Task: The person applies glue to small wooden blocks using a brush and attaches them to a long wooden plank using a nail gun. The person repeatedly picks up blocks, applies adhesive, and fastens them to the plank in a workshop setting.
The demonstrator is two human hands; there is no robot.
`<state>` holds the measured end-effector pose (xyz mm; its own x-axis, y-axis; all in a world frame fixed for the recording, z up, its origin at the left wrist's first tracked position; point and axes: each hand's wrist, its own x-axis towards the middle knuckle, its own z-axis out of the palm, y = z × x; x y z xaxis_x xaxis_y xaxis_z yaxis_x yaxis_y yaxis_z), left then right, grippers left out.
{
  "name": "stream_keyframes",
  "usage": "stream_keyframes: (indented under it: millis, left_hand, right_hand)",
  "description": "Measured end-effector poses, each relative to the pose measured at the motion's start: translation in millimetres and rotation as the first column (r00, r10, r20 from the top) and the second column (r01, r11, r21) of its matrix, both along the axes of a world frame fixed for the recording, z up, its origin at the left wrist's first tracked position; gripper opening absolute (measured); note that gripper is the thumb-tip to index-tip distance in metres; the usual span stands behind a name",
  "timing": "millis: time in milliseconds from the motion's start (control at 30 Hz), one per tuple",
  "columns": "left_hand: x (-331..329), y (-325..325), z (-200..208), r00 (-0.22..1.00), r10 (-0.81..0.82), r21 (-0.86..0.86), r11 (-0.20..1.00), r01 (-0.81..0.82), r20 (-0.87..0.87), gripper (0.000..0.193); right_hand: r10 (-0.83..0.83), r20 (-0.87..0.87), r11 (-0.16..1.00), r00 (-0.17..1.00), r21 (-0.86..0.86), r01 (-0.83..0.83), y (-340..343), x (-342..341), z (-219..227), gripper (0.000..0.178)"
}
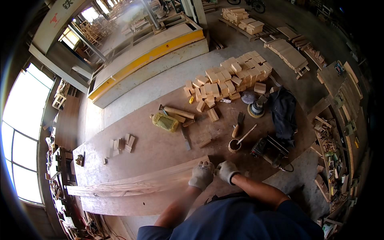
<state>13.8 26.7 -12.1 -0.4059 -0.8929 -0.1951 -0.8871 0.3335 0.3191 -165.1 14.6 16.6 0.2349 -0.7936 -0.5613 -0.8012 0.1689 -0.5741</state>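
Note:
A long pale wooden board (148,181) lies lengthwise along the near side of the brown worktable (152,150). My left hand (202,175), in a light grey work glove, is closed over the board's right end with its fingers curled. Just beyond that end, my right hand (227,172), gloved alike, is closed with its fingertips close to the left hand. Whatever lies between the right fingers is too small to make out. Ahead of the right hand stand a small pot (234,146) with a stick in it and a wood-handled brush (238,125).
Many wooden blocks (228,80) are heaped at the table's far right. A yellowish plastic bottle (165,122), a hammer (176,112), a sander (257,108), a black power tool (271,152) and dark cloth (283,114) lie about. Beyond stands a large press with a yellow stripe (160,52).

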Motion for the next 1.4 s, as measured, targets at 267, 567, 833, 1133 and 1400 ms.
stream_keyframes:
  millis: [267, 567, 833, 1133, 1400]
  left_hand:
    - [-3, -1, 14, 1.0, 0.018, -0.012, 1.0, -0.018, 0.0, 0.024]
    - [1, 10, 9, 0.994, -0.101, -0.321, 0.943, 0.084, -0.038, 0.014]
    - [-9, 5, 37, 1.0, 0.015, -0.083, 0.996, -0.014, 0.007, 0.027]
    - [-6, 1, 40, 1.0, 0.017, -0.074, 0.997, -0.016, 0.013, 0.039]
    - [-8, 1, 36, 1.0, 0.0, -0.087, 0.996, 0.003, 0.03, 0.039]
  right_hand:
    - [-0.007, 0.029, 0.999, 1.0, -0.048, 0.009, 1, -2, -5, 0.036]
    - [-0.153, 0.196, 0.968, 0.969, -0.169, 0.187, 34, -95, -27, 0.032]
    - [-0.403, -0.023, 0.751, 0.915, -0.58, 0.316, 50, -194, -13, 0.026]
    - [-0.2, -0.67, 0.911, 0.715, -0.396, -0.116, 23, -201, -30, 0.075]
    - [-0.184, -0.519, 0.953, 0.835, -0.301, 0.023, 15, -229, -59, 0.08]
